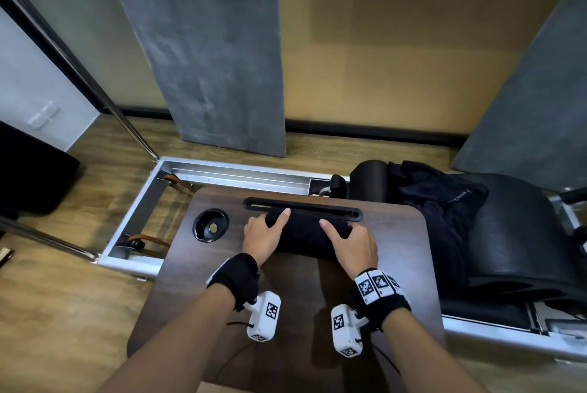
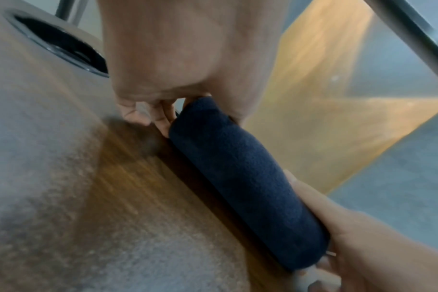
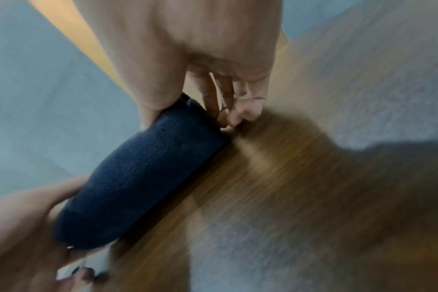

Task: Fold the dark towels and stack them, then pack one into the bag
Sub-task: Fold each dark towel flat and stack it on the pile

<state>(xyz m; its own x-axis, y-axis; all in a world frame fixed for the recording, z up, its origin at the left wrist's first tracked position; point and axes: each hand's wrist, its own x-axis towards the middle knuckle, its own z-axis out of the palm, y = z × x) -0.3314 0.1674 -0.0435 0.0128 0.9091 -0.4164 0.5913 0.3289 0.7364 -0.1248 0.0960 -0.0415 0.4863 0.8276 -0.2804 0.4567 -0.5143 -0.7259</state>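
Rolled dark towel (image 1: 306, 233) lies crosswise on the wooden table (image 1: 394, 252), just in front of the long slot (image 1: 301, 205). Left hand (image 1: 262, 238) grips the towel's left end, thumb over the top, fingers curled around the end. Right hand (image 1: 352, 248) grips the right end the same way. Round cup holder (image 1: 210, 225) sits left of the towel. More dark towels (image 1: 441, 211) piled on the black padded bench (image 1: 521, 233) to the right.
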